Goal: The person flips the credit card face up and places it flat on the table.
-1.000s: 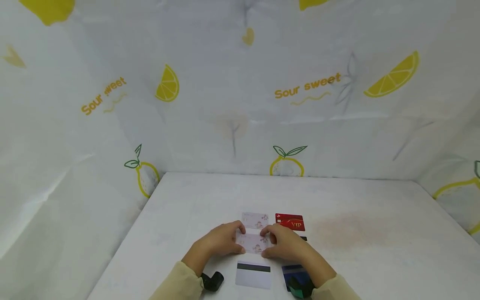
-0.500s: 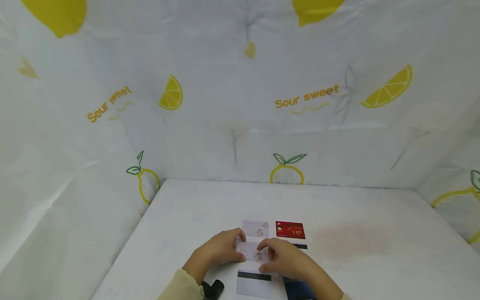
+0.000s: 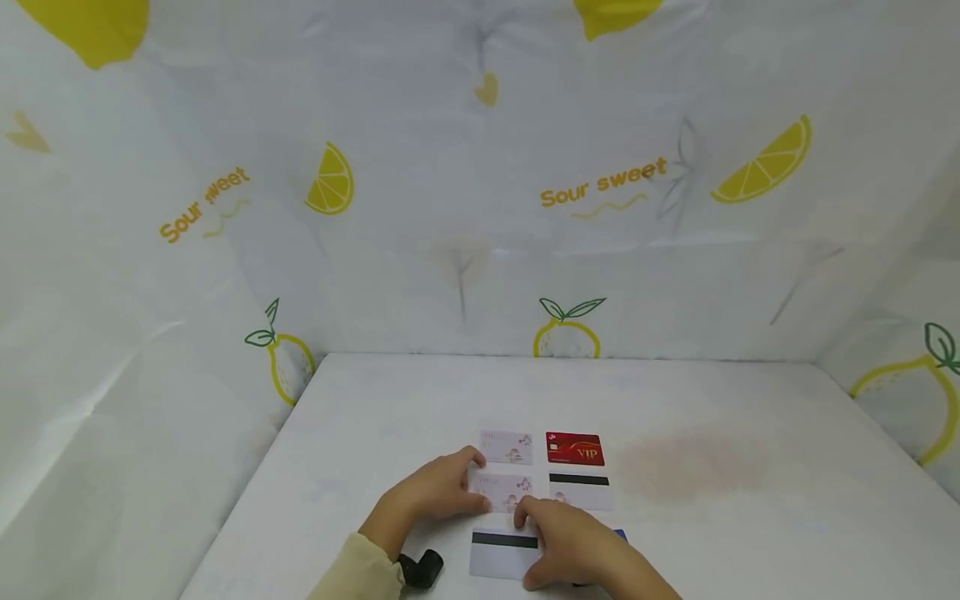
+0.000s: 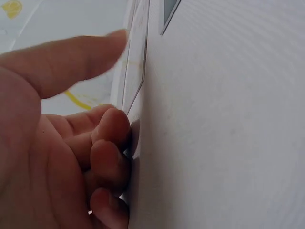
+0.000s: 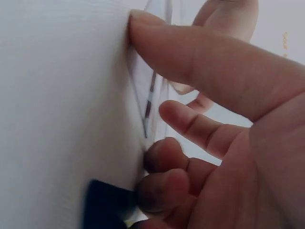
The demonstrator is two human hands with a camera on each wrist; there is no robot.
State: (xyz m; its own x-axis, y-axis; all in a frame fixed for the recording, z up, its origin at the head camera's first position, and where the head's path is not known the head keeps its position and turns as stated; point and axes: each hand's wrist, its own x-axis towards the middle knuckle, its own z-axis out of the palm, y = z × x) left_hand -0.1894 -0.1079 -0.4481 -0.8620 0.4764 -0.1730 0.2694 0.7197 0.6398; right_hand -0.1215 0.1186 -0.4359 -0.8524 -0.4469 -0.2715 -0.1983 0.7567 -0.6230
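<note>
Thumb and forefinger of my left hand point(image 3: 442, 490) rest at the left corners of a pale pink floral card point(image 3: 505, 492), which lies flat on the table. In the left wrist view, the fingers are loosely bent and the thumb stands apart from them. Below that card lies a white card with a black magnetic stripe point(image 3: 501, 560). My right hand point(image 3: 573, 542) spans its right edge, thumb at the lower corner and forefinger near the upper one. A blue card point(image 3: 620, 533) is mostly hidden under the right hand.
Another pink floral card point(image 3: 506, 447), a red VIP card point(image 3: 574, 449) and a second striped card point(image 3: 581, 492) lie flat in a two-column layout on the white table point(image 3: 712, 533). A black curved piece point(image 3: 422, 569) sits by the left wrist. A lemon-print sheet point(image 3: 420, 275) stands behind.
My right hand has left the pink floral card and come down toward me to the striped card's right edge. The left hand keeps its place; the right-hand striped card is more exposed.
</note>
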